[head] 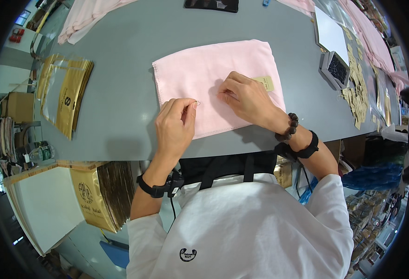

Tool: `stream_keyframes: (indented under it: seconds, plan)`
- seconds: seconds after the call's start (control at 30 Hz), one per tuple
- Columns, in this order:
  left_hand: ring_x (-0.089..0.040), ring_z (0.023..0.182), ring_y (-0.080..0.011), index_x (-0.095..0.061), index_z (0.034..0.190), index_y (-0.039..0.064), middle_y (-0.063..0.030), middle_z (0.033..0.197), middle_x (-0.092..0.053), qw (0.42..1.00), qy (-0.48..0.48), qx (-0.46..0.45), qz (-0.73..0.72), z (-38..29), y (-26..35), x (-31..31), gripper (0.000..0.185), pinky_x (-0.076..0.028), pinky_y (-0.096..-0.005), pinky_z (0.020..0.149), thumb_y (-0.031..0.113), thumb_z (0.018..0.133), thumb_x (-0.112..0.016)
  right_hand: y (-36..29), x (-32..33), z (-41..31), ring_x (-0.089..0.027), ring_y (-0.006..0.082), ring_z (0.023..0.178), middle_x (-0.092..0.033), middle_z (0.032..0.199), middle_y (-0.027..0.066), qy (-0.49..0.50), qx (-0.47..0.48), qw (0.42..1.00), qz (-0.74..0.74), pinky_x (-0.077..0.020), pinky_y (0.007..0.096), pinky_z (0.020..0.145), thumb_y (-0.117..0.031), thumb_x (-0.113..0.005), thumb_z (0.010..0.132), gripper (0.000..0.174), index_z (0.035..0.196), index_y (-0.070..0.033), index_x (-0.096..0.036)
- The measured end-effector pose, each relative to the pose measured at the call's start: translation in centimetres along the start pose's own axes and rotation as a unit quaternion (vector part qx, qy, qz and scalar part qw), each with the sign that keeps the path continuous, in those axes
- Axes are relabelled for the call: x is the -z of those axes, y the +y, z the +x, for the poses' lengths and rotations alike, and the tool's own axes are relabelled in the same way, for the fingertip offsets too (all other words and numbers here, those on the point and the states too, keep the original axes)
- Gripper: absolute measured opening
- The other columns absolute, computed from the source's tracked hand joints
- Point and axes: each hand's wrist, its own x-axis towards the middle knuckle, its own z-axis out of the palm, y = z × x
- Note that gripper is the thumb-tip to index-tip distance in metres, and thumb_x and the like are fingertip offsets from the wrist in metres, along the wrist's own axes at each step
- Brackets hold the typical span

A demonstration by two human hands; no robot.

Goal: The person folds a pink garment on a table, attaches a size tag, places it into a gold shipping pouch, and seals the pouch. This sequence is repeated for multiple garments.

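Observation:
A folded pink cloth [204,66] lies on the grey table before me. Over its lower left part, my left hand [178,122] pinches a small thin dark item, perhaps a pin or a bit of string, between thumb and fingertips. My right hand [244,96] is above the cloth's right half, fingers curled with thumb near the index finger; a fine thread-like line shows at the fingertips, but what it holds is too small to tell. Beside the right hand, a small gold-coloured tag [266,83] with writing rests on the cloth, partly hidden by that hand.
Gold and clear plastic bags [68,94] are stacked at the left. A small open box of black items [337,69] stands at the right by a white box lid [331,33] and scattered tags [356,94]. A phone [211,5] lies at the far edge.

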Motion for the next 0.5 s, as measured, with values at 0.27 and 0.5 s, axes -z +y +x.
stream_keyframes:
  seconds: [0.27, 0.5]
  plan:
    - [-0.063, 0.083, -0.0303, -0.071, 0.097, 0.004, -0.0094, 0.09, -0.067, 0.991, -0.01, -0.123, 0.054, 0.2, -0.2, 0.2, 0.012, -0.053, -0.0409, 0.072, 0.001, 0.087, -0.076, -2.9, 1.4, 1.6, -0.068, 0.0339, 0.08, -0.071, 0.09, 0.0128, -0.113, -0.026, 0.991, 0.07, -0.0531, 0.043, 0.073, -0.006, -0.07, 0.086, 0.01, 0.091, -0.003, -0.078]
    - [-0.063, 0.084, -0.0305, -0.071, 0.098, 0.004, -0.0096, 0.091, -0.067, 0.989, -0.018, -0.14, 0.042, 0.1, -0.2, 0.3, 0.014, -0.054, -0.0406, 0.073, -0.001, 0.086, -0.075, -2.8, 0.9, 2.2, -0.068, 0.0351, 0.083, -0.072, 0.09, 0.0142, -0.146, -0.025, 0.987, 0.061, -0.0528, 0.0449, 0.076, -0.004, -0.07, 0.083, 0.012, 0.091, -0.002, -0.079]
